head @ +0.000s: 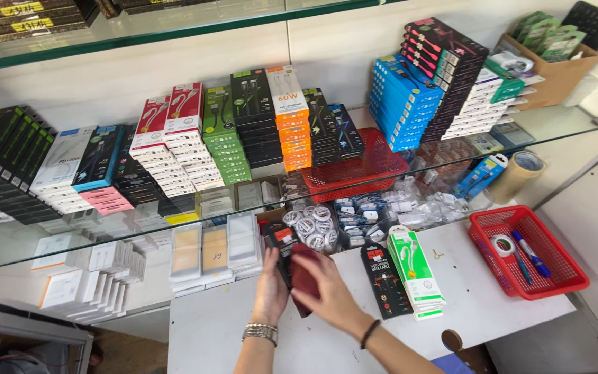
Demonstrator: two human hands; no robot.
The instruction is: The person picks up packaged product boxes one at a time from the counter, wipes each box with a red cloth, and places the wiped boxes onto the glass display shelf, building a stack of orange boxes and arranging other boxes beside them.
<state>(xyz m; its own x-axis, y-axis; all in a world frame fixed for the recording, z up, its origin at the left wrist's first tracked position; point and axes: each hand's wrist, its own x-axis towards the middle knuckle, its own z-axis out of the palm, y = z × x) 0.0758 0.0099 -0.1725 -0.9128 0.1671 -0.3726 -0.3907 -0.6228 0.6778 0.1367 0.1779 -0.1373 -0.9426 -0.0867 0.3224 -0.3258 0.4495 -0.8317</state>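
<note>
While both hands pinched the dark red-and-black flat box point(297, 266) — left hand point(271, 287) behind, right hand point(330, 291) across — it might have slipped onto the white-green box stack point(415, 273) beside it.

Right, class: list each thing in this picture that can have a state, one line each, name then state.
left hand: gripping black and red packs
right hand: laid over the packs
packs: held upright between both hands
red basket: on the table, holding tape and pens
tape roll: on the glass shelf edge
green-white boxes: stacked, leaning
</note>
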